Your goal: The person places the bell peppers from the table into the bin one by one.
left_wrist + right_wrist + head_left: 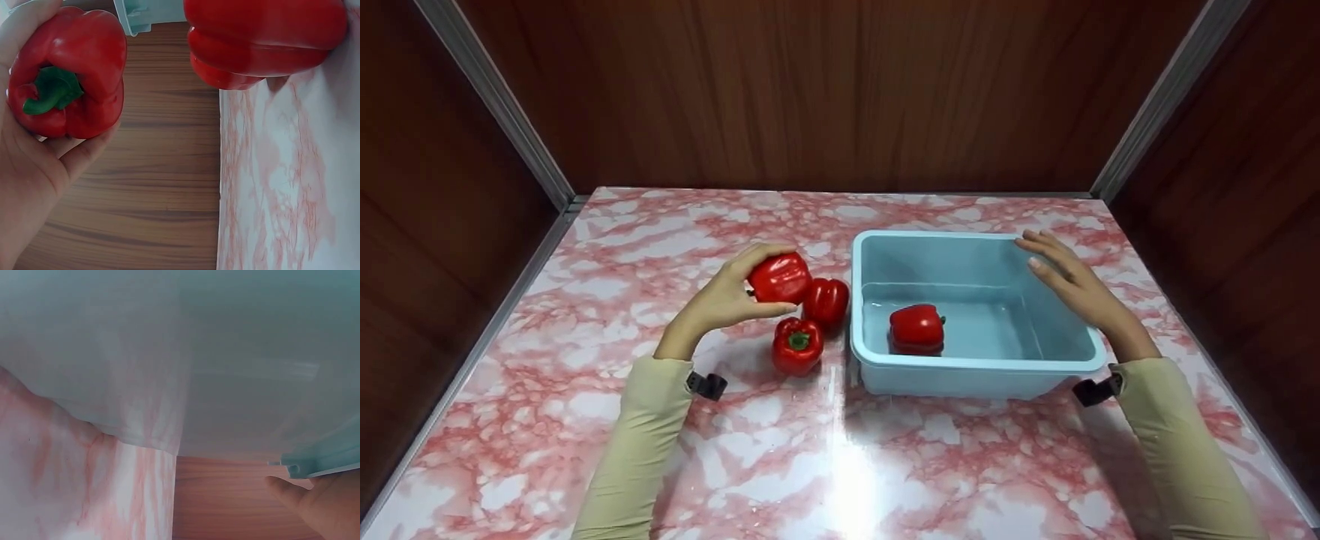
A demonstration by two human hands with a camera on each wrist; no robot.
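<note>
My left hand (720,292) grips a red bell pepper (781,277) between thumb and fingers. In the left wrist view the held pepper's green stem (53,90) faces the camera. Beside it on the table are two more red peppers, one lying (826,304) and one with its stem up (797,349). A light blue plastic bin (975,365) stands to their right, with a single red pepper (916,328) inside. My right hand (1072,285) is at the bin's right side, fingers extended over the rim. Whether it touches the rim I cannot tell.
The table (720,465) has a red and white marbled top. Dark wood-grain panels (840,97) rise behind it and at both sides, joined by grey metal posts (502,105). A bright glare patch (853,480) lies near the front.
</note>
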